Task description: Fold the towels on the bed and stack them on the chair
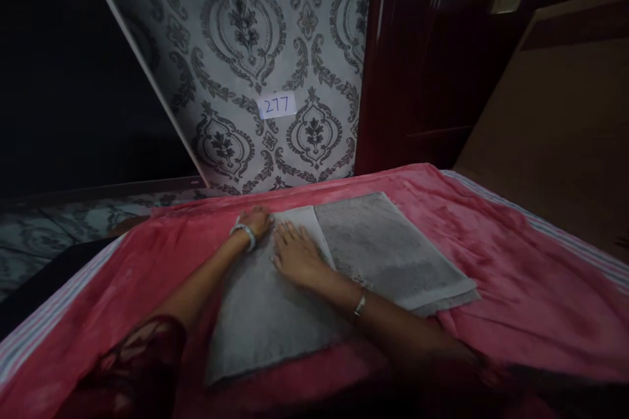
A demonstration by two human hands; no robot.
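A folded grey cloth (393,249) with a soft nap lies spread on a pink blanket (187,242). A pale strip runs between its left and right panels, and the right panel shows a double layer at its near edge. My right hand (297,255) rests palm down on the left panel, fingers stretched out toward the far edge. At the far left corner of the cloth, my left hand (256,219) has its fingers curled in at the edge; the fingertips are partly hidden. My right forearm covers part of the cloth's near middle.
Behind the blanket stands a patterned wall (246,72) with a paper label (278,105) reading 277. A large dark screen (88,78) is at left. A dark red panel (417,65) and a brown board (565,124) rise at right. Striped fabric (545,232) shows beneath the blanket.
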